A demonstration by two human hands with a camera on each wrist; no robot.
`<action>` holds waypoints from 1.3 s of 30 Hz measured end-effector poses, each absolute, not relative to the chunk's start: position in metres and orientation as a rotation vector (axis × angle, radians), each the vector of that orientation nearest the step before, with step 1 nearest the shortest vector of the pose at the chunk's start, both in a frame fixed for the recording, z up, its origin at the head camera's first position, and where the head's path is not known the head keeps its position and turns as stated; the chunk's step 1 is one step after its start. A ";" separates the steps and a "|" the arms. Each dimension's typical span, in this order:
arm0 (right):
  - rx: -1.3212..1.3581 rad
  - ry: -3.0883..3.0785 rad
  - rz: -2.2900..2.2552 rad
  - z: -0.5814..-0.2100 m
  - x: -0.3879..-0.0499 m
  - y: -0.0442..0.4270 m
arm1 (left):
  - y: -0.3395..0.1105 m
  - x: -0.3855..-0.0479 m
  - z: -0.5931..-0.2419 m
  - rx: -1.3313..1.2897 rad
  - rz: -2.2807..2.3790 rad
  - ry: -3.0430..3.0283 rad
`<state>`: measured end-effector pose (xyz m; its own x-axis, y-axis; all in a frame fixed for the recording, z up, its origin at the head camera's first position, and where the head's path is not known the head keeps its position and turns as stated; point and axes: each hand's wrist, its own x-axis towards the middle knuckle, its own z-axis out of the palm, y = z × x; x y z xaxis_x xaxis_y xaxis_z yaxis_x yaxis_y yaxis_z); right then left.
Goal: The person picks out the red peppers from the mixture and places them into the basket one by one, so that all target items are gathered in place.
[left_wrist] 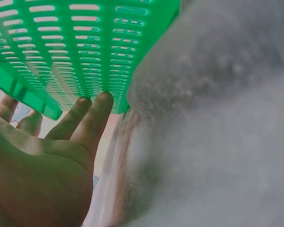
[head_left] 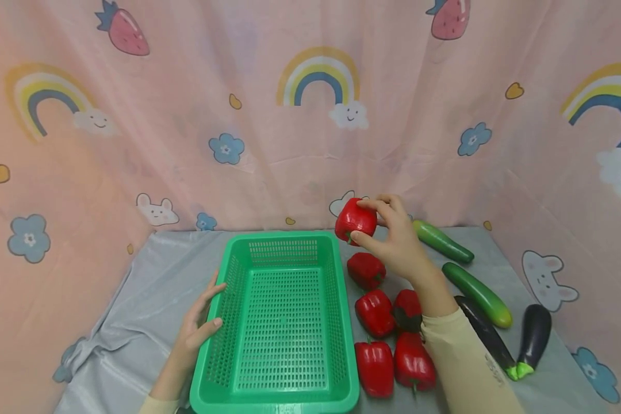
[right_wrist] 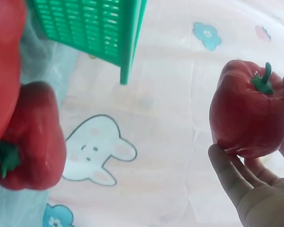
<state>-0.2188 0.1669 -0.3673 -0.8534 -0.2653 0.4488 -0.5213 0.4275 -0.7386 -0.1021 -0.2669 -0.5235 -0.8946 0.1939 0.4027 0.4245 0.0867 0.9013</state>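
My right hand (head_left: 401, 244) holds a red bell pepper (head_left: 356, 221) between thumb and fingers, raised off the cloth beside the basket's far right corner. In the right wrist view, the held pepper (right_wrist: 251, 111) shows its green stem. My left hand (head_left: 194, 325) rests at the left rim of a green plastic basket (head_left: 345, 310), with thumb and a fingertip over the edge. In the left wrist view, straight, spread fingers (left_wrist: 92, 118) touch the basket's slotted outer wall (left_wrist: 85, 47). The basket's floor is bare. Several more red bell peppers (head_left: 375, 368) lie right of the basket.
Two green cucumbers (head_left: 478, 293) lie farther right on the grey cloth (head_left: 119, 339). Two dark eggplants (head_left: 535, 336) are near them, one partly behind the right sleeve (head_left: 468, 356). A pink printed curtain (head_left: 186, 75) hangs behind and at both sides.
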 end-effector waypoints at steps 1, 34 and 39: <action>0.688 -2.422 1.398 -0.368 -0.220 0.165 | -0.267 -0.102 -0.523 -0.628 -1.909 -2.177; 0.877 -2.352 1.503 -0.344 -0.219 0.095 | -0.261 -0.096 -0.516 -0.554 -1.911 -2.188; 0.881 -2.354 1.544 -0.342 -0.218 0.083 | -0.261 -0.097 -0.517 -0.550 -1.913 -2.186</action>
<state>-0.2181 0.0831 -0.3423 -0.8050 -0.3727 0.4617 -0.5720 0.2807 -0.7708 -0.0972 -0.2611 -0.5166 -0.9144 0.1539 0.3745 0.3916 0.1009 0.9146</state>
